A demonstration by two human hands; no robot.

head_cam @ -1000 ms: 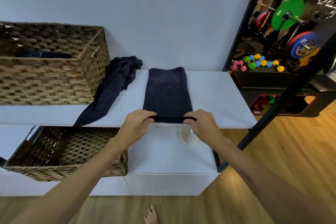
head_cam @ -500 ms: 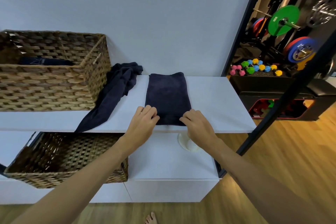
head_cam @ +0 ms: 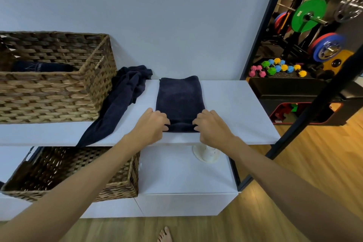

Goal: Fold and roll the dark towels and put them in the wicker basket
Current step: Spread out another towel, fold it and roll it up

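Head view: both hands' fingers [head_cam: 164, 122] curl over folded towel's [head_cam: 179, 98] rolled near edge

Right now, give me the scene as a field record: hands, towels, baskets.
left hand: gripping the near left end of the folded towel
right hand: gripping its near right end
folded towel: flat on the shelf, near end rolled up
loose towel: crumpled beside the upper basket, one end draping over the shelf edge
upper basket: on the shelf, one dark rolled towel inside
lower basket: below the shelf, contents unclear
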